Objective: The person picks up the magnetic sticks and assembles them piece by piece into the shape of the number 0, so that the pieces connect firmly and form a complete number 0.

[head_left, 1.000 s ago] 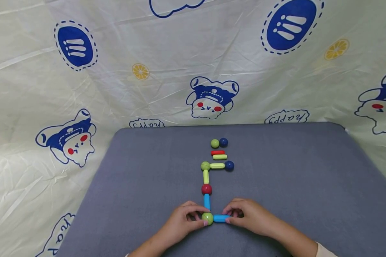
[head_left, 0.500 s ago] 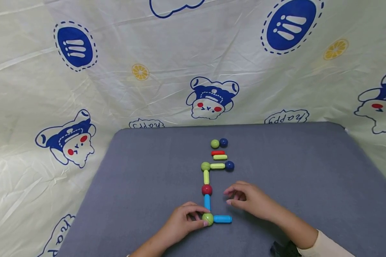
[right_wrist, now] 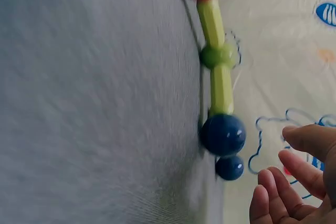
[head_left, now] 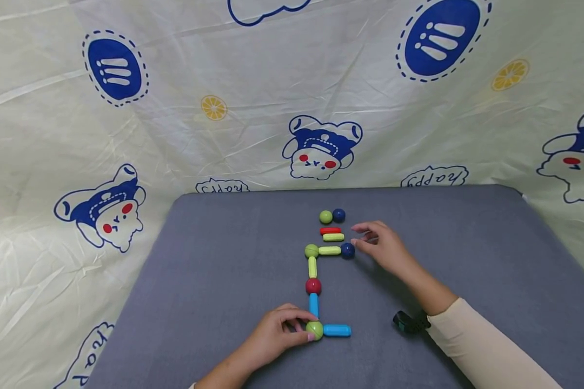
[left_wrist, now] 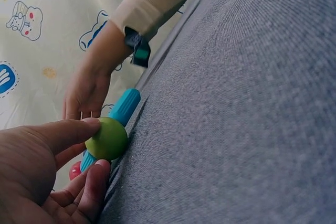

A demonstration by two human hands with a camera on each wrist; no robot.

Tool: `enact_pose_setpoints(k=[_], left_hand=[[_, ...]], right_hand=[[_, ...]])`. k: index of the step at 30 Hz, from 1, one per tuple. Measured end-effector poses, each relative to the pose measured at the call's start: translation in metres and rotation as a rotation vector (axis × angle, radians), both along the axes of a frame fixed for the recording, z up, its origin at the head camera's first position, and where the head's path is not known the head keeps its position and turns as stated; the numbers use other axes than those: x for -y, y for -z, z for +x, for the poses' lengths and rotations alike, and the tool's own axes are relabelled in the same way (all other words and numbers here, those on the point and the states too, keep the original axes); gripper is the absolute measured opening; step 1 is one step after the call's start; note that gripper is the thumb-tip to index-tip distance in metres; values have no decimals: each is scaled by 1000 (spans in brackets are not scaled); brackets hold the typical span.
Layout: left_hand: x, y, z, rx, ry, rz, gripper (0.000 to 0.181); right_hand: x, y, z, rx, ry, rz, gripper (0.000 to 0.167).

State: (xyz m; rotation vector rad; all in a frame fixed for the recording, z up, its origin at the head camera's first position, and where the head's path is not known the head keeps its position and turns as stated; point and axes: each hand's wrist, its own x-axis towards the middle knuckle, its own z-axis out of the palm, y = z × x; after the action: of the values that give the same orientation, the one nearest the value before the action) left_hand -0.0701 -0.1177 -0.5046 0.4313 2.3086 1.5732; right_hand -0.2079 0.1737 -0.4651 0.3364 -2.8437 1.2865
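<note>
My left hand [head_left: 278, 336] pinches a green ball [head_left: 314, 330] between thumb and fingers; the left wrist view shows the same ball [left_wrist: 107, 139]. From that ball a blue stick [head_left: 337, 330] points right, and another blue stick [head_left: 313, 306] runs up to a red ball [head_left: 313, 286]. A yellow-green stick [head_left: 312, 267] leads on to a second green ball [head_left: 311, 250], then a sideways stick [head_left: 330, 250] and a dark blue ball [head_left: 347, 250]. Beside that blue ball, my right hand [head_left: 382, 246] hovers with relaxed fingers, holding nothing.
Behind the joined pieces lie a red stick [head_left: 330, 230], a yellow-green stick [head_left: 333, 237], a loose green ball [head_left: 325, 216] and a loose dark blue ball [head_left: 338, 215]. A printed sheet [head_left: 253, 146] hangs behind the grey table [head_left: 214, 281].
My right hand has let go of the lower right blue stick and moved up and away, to the right of the far pieces. My left hand stays on the green ball.
</note>
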Motion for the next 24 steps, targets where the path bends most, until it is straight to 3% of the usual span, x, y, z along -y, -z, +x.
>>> enact_pose_setpoints(k=[11,19,24], left_hand=[[2,1,-2,-3,9,14,25],[2,0,-2,-16,17,21,25],[2,1,-2,-13,16,22,25]], right_hand=[[9,9,-51,95,67,1,41],[18,15,-75,133,73,1,43],[21,18,-86,91,39,59,44]])
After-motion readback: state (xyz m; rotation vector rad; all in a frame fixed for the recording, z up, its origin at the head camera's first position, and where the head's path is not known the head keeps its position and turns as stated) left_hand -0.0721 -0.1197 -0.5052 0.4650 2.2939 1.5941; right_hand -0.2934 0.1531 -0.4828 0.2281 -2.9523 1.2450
